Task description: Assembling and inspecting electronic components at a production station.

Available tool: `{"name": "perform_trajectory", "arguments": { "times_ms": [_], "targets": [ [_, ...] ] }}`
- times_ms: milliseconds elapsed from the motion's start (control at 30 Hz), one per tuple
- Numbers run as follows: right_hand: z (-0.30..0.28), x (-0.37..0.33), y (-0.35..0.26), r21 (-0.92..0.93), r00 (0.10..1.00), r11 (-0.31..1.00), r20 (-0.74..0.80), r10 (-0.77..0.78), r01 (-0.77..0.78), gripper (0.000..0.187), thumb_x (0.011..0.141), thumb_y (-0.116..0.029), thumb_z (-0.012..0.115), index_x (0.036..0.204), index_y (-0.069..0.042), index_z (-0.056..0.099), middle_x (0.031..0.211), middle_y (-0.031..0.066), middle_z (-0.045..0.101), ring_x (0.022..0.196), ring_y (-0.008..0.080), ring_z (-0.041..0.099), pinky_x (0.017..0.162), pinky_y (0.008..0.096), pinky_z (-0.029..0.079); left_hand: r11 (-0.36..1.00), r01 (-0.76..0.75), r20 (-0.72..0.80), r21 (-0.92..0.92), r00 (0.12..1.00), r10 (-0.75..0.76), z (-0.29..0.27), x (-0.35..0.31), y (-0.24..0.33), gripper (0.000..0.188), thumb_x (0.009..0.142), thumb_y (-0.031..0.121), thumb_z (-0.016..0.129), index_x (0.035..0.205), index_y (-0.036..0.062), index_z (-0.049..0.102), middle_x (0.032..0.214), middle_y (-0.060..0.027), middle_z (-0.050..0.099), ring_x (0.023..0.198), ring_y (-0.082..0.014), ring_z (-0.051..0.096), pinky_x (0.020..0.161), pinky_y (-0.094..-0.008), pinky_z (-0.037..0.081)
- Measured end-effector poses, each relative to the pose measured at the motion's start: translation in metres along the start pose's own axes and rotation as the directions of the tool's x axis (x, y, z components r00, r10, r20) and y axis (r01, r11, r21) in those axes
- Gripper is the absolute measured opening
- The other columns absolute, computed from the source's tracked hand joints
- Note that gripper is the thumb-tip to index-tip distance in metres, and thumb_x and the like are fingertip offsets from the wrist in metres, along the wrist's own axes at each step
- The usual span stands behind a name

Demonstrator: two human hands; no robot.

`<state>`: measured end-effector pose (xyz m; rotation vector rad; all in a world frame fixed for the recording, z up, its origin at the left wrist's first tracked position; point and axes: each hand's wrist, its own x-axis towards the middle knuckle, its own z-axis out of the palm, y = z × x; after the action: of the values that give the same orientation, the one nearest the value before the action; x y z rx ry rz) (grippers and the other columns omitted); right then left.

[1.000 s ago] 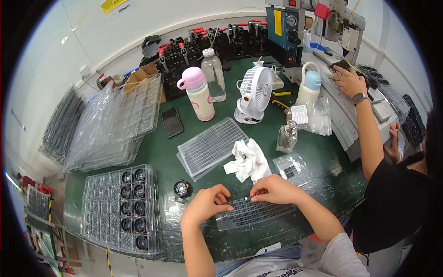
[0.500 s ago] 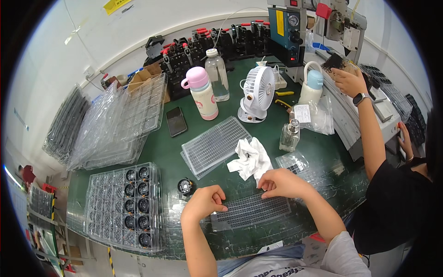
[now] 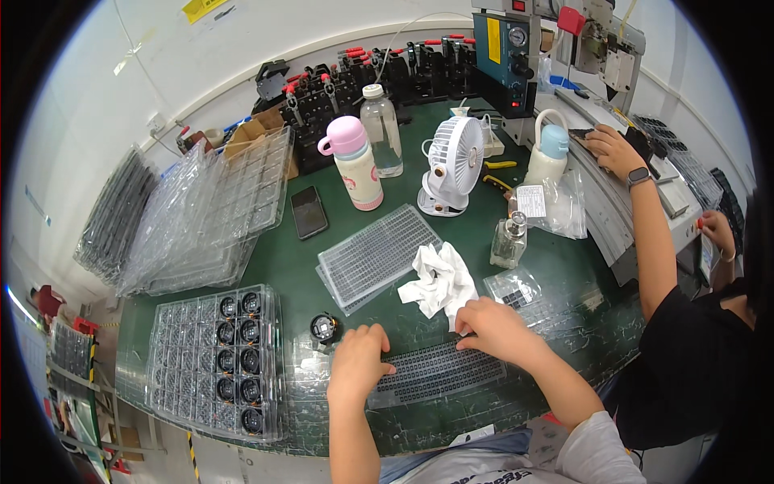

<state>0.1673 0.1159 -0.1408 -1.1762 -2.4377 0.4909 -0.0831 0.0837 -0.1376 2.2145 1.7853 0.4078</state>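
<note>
A clear sheet with rows of small black pieces (image 3: pixel 439 374) lies on the table close in front of me. My left hand (image 3: pixel 359 361) is at its far left corner, fingers curled and thumb on the sheet. At the far edge, my right hand (image 3: pixel 501 329) has bent fingers, with its thumb touching the sheet. Both hands seem to pinch this edge, though the fingertips partly hide the contact. Just beyond my left hand sits a round black part (image 3: pixel 325 327). A crumpled white cloth (image 3: pixel 439 282) lies by my right fingers.
A clear tray (image 3: pixel 185 355) holds several round black parts at left. Further sheets (image 3: pixel 379 256), a phone (image 3: pixel 309 212), a pink-lidded bottle (image 3: pixel 359 173), a white fan (image 3: pixel 451 165) and a glass bottle (image 3: pixel 508 242) stand or lie beyond. A co-worker's hand (image 3: pixel 614 152) works at the machine on the right.
My left hand has shifted slightly right and its fingers have straightened a little. My right hand stays nearly in place. The co-worker's far hand has moved slightly; the nearer one has risen.
</note>
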Motion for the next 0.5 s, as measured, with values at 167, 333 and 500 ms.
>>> {"name": "perform_trajectory", "arguments": {
  "times_ms": [167, 333, 500],
  "targets": [
    [0.000, -0.001, -0.013, -0.083, 0.971, 0.981, 0.153, 0.186, -0.175, 0.022, 0.072, -0.021, 0.072, 0.080, -0.007, 0.057, 0.078, 0.0081, 0.060, 0.076, 0.0294, 0.062, 0.067, 0.0402, 0.049, 0.989, 0.028, 0.207, -0.146, 0.978, 0.003, 0.001, 0.002, 0.016, 0.015, 0.066, 0.005, 0.072, 0.076, 0.0043, 0.061, 0.073, -0.0089, 0.059, 0.071, -0.0247, 0.060, 0.064, -0.0363, 0.047],
    [-0.001, 0.000, -0.005, 0.023, 0.961, 0.975, 0.176, 0.214, -0.221, 0.020, 0.072, -0.019, 0.072, 0.078, -0.006, 0.058, 0.077, 0.0103, 0.062, 0.075, 0.0300, 0.062, 0.066, 0.0407, 0.049, 0.977, 0.210, 0.301, 0.024, 0.931, -0.207, -0.002, 0.010, 0.035, 0.024, 0.074, 0.030, 0.070, 0.077, 0.0071, 0.068, 0.082, -0.0100, 0.065, 0.078, -0.0297, 0.064, 0.068, -0.0391, 0.050],
    [0.002, 0.000, -0.001, 0.096, 0.955, 0.959, 0.163, 0.248, -0.266, 0.018, 0.073, -0.018, 0.072, 0.076, -0.005, 0.060, 0.076, 0.0109, 0.063, 0.076, 0.0302, 0.063, 0.067, 0.0402, 0.049, 0.969, 0.236, 0.282, 0.073, 0.927, -0.247, 0.004, 0.016, 0.037, 0.030, 0.074, 0.037, 0.070, 0.075, 0.0072, 0.071, 0.078, -0.0136, 0.067, 0.074, -0.0317, 0.065, 0.066, -0.0409, 0.051]
  ]
}}
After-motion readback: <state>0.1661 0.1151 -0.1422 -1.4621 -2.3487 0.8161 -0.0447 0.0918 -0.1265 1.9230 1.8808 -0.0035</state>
